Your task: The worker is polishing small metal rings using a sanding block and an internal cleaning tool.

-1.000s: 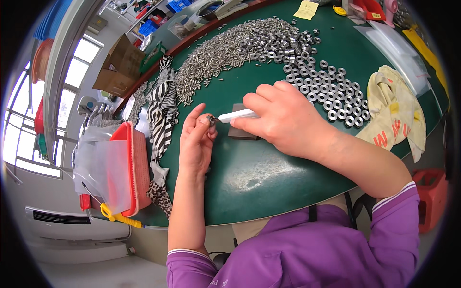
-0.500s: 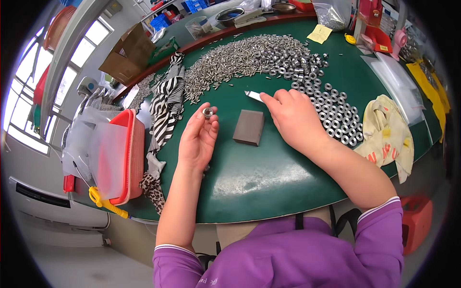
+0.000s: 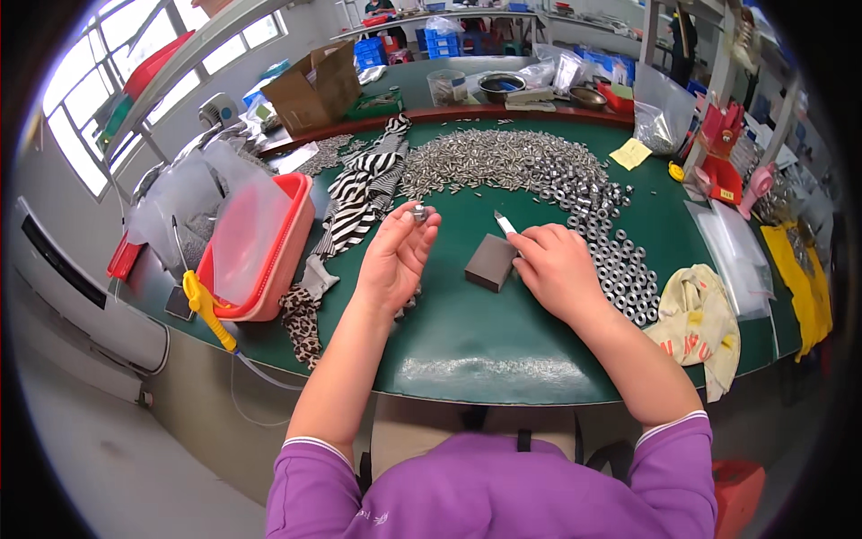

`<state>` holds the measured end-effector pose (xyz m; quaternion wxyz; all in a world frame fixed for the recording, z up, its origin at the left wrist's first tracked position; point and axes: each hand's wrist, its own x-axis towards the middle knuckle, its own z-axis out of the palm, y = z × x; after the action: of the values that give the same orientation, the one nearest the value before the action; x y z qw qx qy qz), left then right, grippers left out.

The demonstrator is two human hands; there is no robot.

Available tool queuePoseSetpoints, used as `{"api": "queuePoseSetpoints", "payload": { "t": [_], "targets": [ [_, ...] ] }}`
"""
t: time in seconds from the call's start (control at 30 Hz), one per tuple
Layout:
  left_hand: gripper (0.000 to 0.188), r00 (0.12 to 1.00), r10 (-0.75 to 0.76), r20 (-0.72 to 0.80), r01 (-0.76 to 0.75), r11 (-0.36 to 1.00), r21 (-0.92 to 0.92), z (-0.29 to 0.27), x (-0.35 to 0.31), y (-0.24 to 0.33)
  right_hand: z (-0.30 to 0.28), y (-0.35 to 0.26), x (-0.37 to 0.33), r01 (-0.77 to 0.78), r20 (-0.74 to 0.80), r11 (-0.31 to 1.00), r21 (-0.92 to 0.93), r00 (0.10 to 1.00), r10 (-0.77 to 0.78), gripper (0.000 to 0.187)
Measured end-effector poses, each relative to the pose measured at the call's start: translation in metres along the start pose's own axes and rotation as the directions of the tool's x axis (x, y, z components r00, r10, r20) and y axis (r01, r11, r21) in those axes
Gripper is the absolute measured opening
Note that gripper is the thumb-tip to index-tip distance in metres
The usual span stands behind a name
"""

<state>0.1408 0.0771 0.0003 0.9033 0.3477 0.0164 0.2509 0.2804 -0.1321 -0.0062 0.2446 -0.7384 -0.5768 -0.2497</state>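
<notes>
My left hand (image 3: 395, 260) is raised over the green table, palm up, pinching a small shiny metal ring (image 3: 419, 213) between thumb and fingers. In my right hand (image 3: 561, 274) is a white-handled craft knife (image 3: 505, 225), its blade pointing up and away from me. A grey-brown rectangular block (image 3: 491, 262) lies between the hands, close by the right fingertips. Right of that hand, metal rings (image 3: 630, 278) are spread in rough rows. A few metal parts (image 3: 409, 307) show partly behind my left wrist.
Beyond the hands lies a heap of small metal pins (image 3: 485, 162). Striped cloth (image 3: 364, 193) and a red basket (image 3: 292, 234) stand left, with a yellow air gun (image 3: 206, 310). At right are a cream cloth (image 3: 699, 314), plastic sheets (image 3: 732, 256) and a yellow note (image 3: 630, 154).
The view has tilted up, showing more of the room. The ring has turned in my left fingers and now shows its side. My right hand has come nearer the block, still holding the knife.
</notes>
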Motion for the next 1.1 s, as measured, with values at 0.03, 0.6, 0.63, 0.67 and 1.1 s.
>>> {"api": "queuePoseSetpoints", "payload": {
  "t": [0.03, 0.6, 0.63, 0.67, 1.1],
  "targets": [
    [0.026, 0.998, 0.001, 0.059, 0.001, 0.999, -0.040, 0.001, -0.008, 0.005, 0.000, -0.001, 0.000, 0.011, -0.002, 1.000, 0.013, 1.000, -0.011, 0.031],
    [0.035, 0.997, 0.073, -0.032, -0.077, 0.982, -0.170, -0.017, -0.140, 0.051, 0.001, -0.015, 0.002, -0.003, 0.081, 0.999, 0.032, 0.997, 0.000, 0.040],
    [0.035, 0.996, 0.078, -0.039, -0.084, 0.981, -0.173, -0.019, -0.144, 0.050, 0.001, -0.017, 0.001, -0.002, 0.089, 1.000, 0.007, 0.996, 0.002, 0.042],
    [0.034, 0.993, 0.103, -0.062, -0.111, 0.982, -0.150, -0.021, -0.148, 0.048, 0.005, -0.015, -0.002, -0.027, 0.124, 1.000, 0.012, 0.992, 0.025, 0.048],
    [0.024, 0.990, 0.078, -0.120, -0.114, 0.934, -0.338, -0.034, -0.159, 0.040, 0.011, -0.029, 0.006, -0.123, 0.178, 0.989, 0.082, 0.978, 0.106, 0.049]
  ]
}}
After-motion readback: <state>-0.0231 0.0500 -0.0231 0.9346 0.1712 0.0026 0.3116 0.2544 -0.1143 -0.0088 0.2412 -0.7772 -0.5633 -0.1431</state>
